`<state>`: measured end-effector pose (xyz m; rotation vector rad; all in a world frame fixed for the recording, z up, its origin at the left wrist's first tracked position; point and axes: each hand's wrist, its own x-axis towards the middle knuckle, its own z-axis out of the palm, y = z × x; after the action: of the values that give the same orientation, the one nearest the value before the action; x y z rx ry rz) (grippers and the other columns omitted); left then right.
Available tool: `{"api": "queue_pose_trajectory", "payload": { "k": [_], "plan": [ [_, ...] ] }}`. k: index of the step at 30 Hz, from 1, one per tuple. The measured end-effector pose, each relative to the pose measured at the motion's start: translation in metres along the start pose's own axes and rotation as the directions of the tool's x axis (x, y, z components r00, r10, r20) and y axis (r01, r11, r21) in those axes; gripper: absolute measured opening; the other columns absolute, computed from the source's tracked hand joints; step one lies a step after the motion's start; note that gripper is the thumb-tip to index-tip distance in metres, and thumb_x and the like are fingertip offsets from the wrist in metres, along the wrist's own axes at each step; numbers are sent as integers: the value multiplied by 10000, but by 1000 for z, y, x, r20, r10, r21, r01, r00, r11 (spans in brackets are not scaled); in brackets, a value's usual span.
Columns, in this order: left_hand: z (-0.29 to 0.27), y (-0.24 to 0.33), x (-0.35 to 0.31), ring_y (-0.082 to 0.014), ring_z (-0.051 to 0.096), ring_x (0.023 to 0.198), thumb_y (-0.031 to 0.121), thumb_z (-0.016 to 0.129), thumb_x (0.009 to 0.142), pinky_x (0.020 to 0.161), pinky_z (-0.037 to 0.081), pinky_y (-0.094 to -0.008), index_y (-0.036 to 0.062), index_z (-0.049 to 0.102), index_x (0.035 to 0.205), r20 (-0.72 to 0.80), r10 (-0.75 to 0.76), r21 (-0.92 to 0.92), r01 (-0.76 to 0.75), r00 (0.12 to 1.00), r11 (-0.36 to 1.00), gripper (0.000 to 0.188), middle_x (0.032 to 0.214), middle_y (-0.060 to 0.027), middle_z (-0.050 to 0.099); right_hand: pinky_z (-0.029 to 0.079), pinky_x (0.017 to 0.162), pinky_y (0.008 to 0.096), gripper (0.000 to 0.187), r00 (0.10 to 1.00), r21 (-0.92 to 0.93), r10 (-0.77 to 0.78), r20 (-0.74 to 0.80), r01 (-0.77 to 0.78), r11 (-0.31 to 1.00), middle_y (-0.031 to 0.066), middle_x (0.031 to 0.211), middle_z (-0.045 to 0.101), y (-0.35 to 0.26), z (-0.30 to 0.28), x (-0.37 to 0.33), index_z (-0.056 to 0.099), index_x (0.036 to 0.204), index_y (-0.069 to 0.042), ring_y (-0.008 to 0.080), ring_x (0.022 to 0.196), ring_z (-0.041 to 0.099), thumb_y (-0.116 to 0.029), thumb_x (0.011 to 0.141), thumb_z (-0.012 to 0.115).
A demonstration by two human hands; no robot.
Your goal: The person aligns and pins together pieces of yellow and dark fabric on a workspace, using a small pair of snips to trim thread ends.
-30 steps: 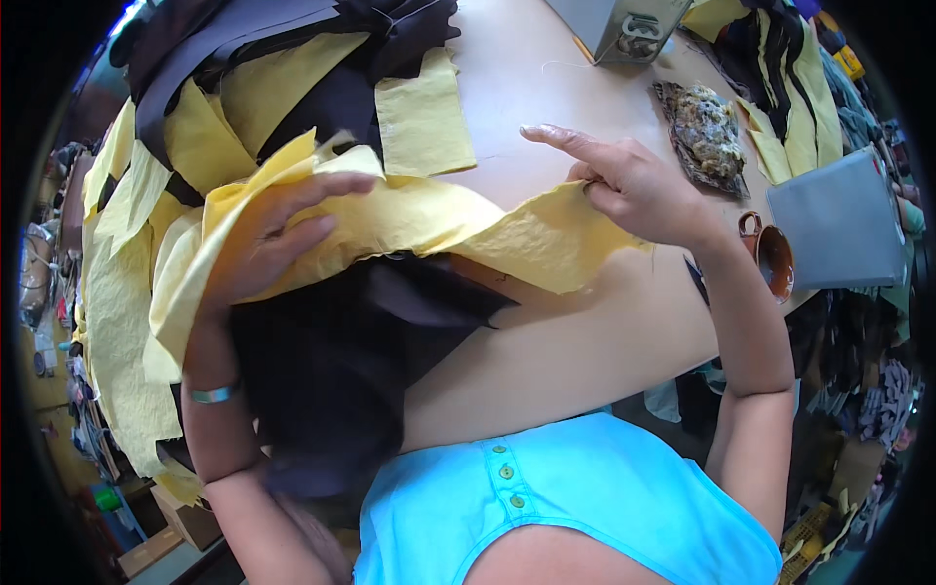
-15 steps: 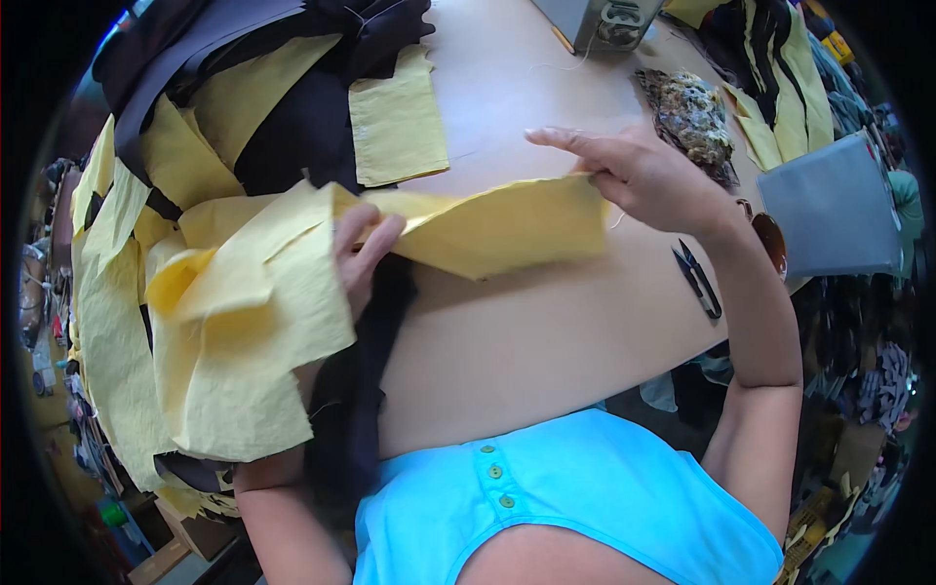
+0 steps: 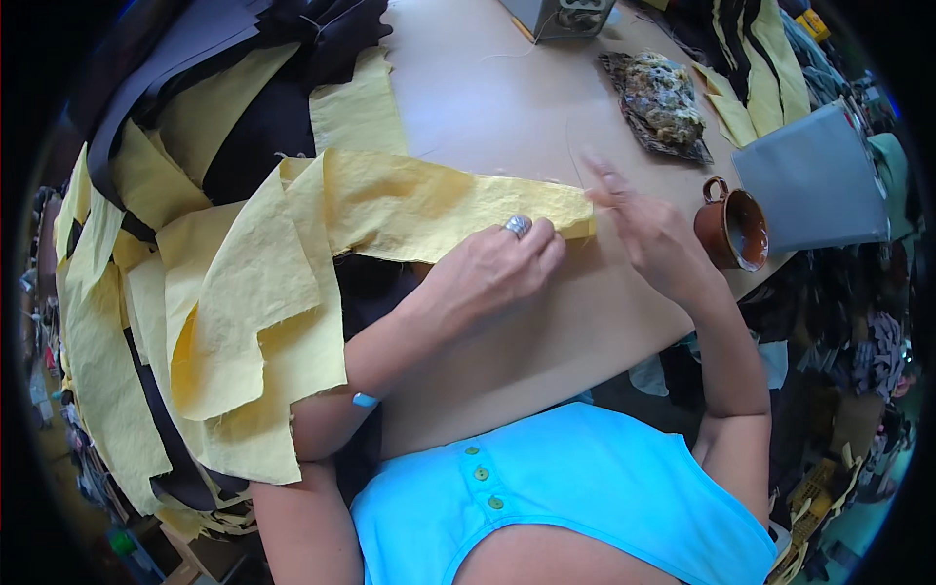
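A long piece of yellow cloth (image 3: 409,200) with frayed edges stretches across the table from a heap at the left. My left hand (image 3: 497,258), with a silver ring on one finger, is closed on the lower edge of the cloth near its right end. That end is narrow and looks folded over. My right hand (image 3: 658,234) is just beyond it, the index finger raised and smeared by motion. Its thumb side is at the cloth's tip, but whether it grips cannot be made out. Loose folds of the yellow cloth hang over my left forearm.
Dark cloth (image 3: 263,127) and more yellow pieces pile up at the left. Beyond my right hand are a mottled lump (image 3: 658,102), a brown mug (image 3: 731,229) and a grey bin (image 3: 819,185). A metal box (image 3: 556,15) stands at the far edge.
My left hand has moved right along the cloth to near its end. The strip now lies flatter and straighter. My right arm now hides the thread snips seen before.
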<state>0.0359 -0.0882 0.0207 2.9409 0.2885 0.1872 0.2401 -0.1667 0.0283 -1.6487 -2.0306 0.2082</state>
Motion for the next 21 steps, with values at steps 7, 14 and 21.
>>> {"api": "queue_pose_trajectory", "payload": {
  "k": [7,14,21],
  "plan": [
    [6,-14,5,-326,577,918,-69,490,747,797,477,-366,-5,557,1094,-139,-188,-488,98,972,867,359,1095,-141,550,467,777,397,666,893,-514,450,0,-386,766,172,1009,559,-6,-19,-81,329,1377,-75,328,882,555,54,754,527],
    [6,-20,15,-323,569,941,-77,462,785,811,473,-365,6,550,1128,-17,-210,-625,154,977,765,363,1156,-164,523,453,823,407,656,910,-181,411,-55,-414,892,208,1105,515,9,-16,-79,342,1339,-18,342,912,544,91,708,484],
    [6,-20,13,-285,577,911,-96,464,761,782,478,-347,11,505,1184,-102,-273,-714,121,956,690,438,1180,-145,509,441,682,242,732,895,463,390,-216,-258,848,139,1133,516,-6,1,-44,208,1429,-72,127,718,494,87,746,419]
  ]
}}
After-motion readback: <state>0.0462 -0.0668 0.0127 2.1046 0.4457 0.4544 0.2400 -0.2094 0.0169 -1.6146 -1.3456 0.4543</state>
